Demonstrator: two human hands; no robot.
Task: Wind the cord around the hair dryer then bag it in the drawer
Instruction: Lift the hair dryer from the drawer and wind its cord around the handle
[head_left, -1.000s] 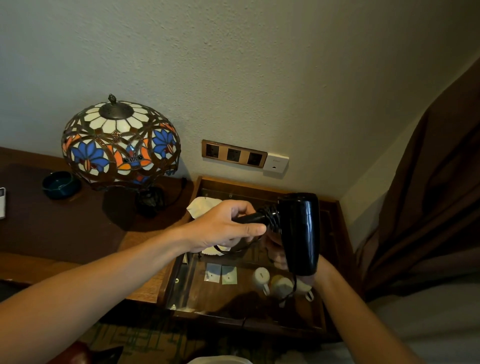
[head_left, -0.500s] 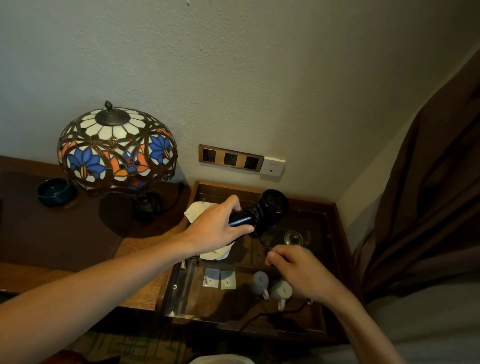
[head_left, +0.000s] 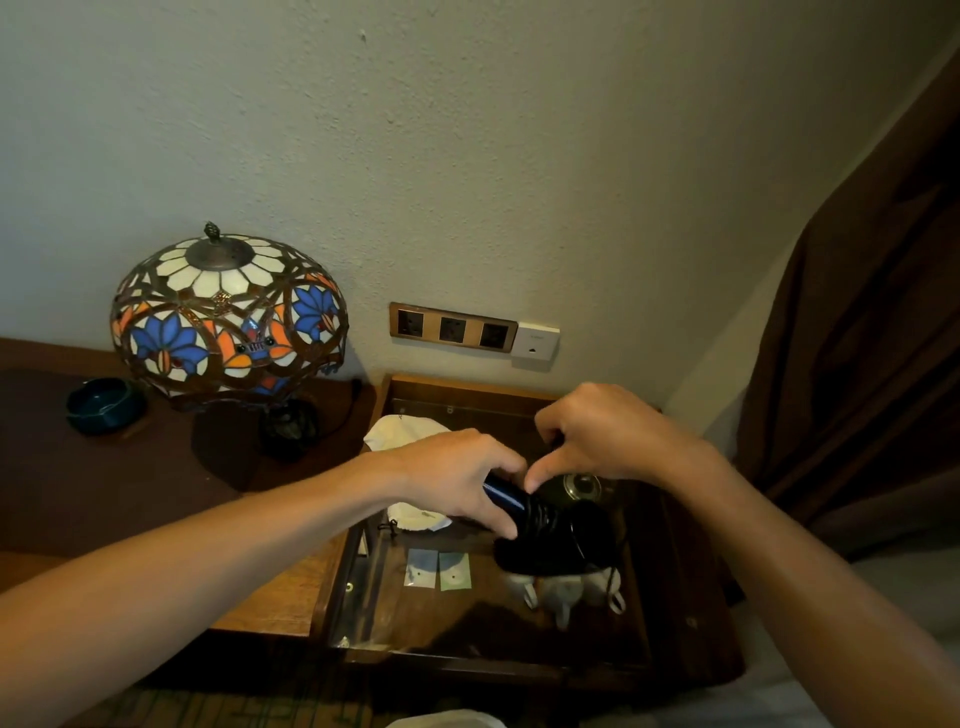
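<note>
Dim room, pale wall, brown curtain at right, stained-glass lamp near the wooden desk's back edge, left hand fingers clamped on black hair dryer over the open drawer, right hand fingers pinched together above its cord-wound handle.

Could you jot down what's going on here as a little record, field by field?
Setting: glass-topped wooden side table beside a stained-glass lamp
Left hand: gripping the hair dryer by its handle
Right hand: above the dryer, fingers pinched, apparently guiding the cord
Cord: several coils around the handle
Under glass: white cups, two sachets
Cloth bag: behind left hand, empty
Wall: socket strip
</note>
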